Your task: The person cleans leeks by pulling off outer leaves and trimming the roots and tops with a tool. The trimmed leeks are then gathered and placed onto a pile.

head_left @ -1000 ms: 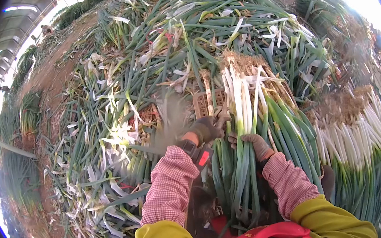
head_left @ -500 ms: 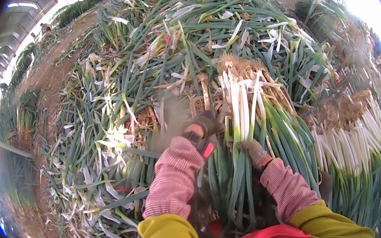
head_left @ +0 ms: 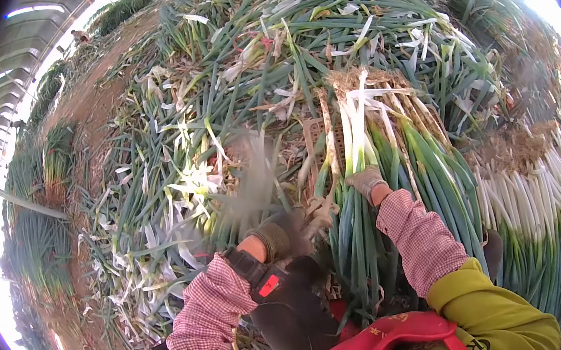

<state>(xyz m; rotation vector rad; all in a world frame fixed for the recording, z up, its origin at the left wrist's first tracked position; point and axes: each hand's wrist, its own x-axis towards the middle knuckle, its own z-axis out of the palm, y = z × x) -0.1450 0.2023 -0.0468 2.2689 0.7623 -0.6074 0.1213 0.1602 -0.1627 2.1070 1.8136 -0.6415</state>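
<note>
My right hand (head_left: 368, 182), in a grey-brown glove, is closed around the green part of several green onions (head_left: 357, 131). Their white stems and bushy roots point away from me. Other green onions (head_left: 430, 151), some with dry brown outer skins, lie to its right. My left hand (head_left: 280, 236), also gloved, is near my dark trouser leg, left of the bunch. Motion smears its fingers, and a pale blurred streak (head_left: 253, 178) hangs above it. A black device with a red patch (head_left: 267, 284) is strapped at the left wrist.
A row of green onions with clean white stems (head_left: 532, 195) lies at the right. Discarded leaves (head_left: 162, 168) cover the ground at left and ahead. A plastic crate (head_left: 314, 140) shows behind the bunch. More onion bundles (head_left: 37, 223) stand far left beside bare soil.
My left hand has moved from beside the white stems down and left, towards me. My right hand keeps its hold on the green onions. The view has shifted slightly.
</note>
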